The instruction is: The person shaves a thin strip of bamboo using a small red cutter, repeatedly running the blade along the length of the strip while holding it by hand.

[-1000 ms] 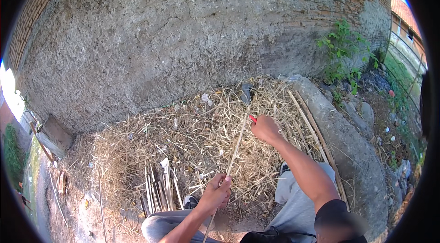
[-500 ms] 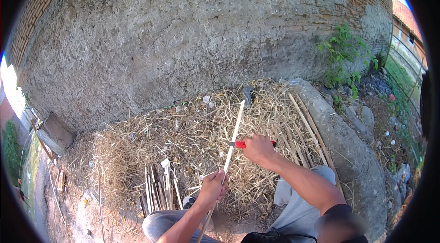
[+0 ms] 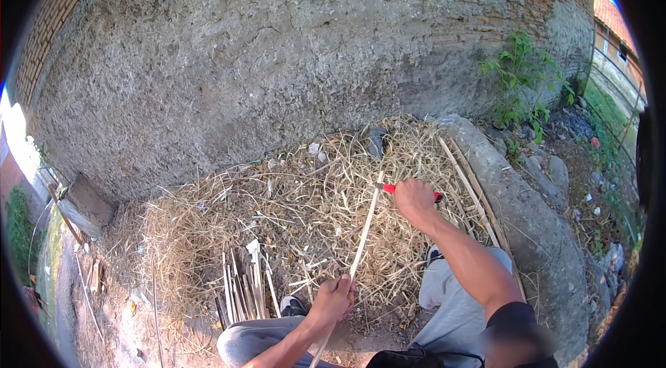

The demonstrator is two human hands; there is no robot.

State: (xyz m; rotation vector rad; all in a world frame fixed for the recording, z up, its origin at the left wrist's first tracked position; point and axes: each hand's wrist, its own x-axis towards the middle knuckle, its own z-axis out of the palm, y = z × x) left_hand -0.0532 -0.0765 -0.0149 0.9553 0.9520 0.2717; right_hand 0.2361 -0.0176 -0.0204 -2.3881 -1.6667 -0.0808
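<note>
Left hand: our left hand (image 3: 333,302) has its fingers closed around a pale strip (image 3: 363,240), above the near edge of the straw-covered ground and between our knees.
Right hand: our right hand (image 3: 414,199) grips a red-handled tool (image 3: 390,188), fingers wrapped over the handle, so that only its two ends show.
Pale strip: it runs from the lower edge of our view, through the left fist, and slants up toward the far edge of the ground, its tip just short of a dark grey lump (image 3: 377,140).
Dark blade: it lies across the strip just below the tip; we cannot tell whether it bites or only touches.
Just changed: half a second ago the blade crosses the strip lower down; now it is near the far end, and the tip itself sits lower in our view.
What that means: we judge that hardly any strip is left beyond the blade, while a long stretch lies bare between it and our left fingers.
Cut strips: a bundle (image 3: 244,292) stands by our left knee, near the ground's near edge.
Right edge: two long strips (image 3: 470,192) lie along the stone ledge (image 3: 538,243).
</note>
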